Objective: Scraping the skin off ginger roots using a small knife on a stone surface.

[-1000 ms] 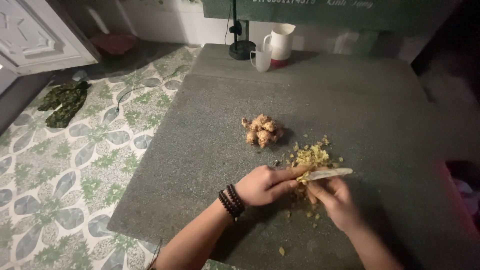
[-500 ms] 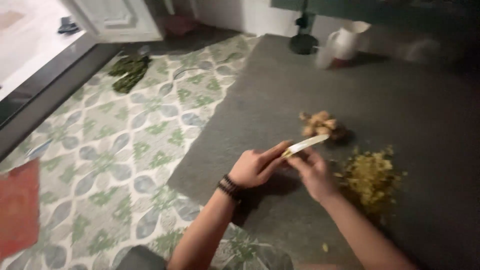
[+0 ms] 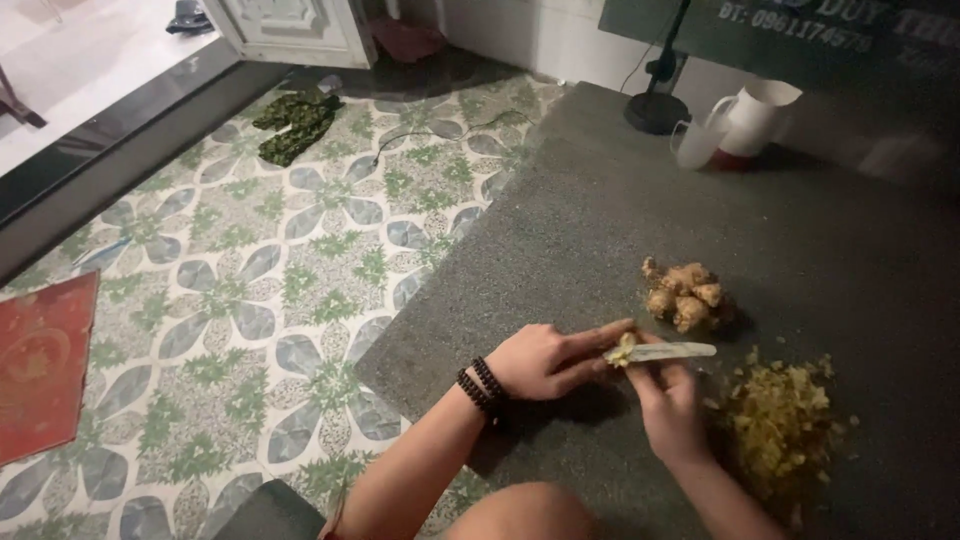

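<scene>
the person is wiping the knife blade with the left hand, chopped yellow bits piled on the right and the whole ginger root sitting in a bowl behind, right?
Not quite: the ginger root lies bare on the grey table, not in a bowl, as the head view shows. The rest holds.

Bare forearms, no sleeves. Left hand [image 3: 545,360]: dark beaded bracelet [image 3: 482,387], double strand, at wrist. Right hand [image 3: 668,405]: nothing worn.
</scene>
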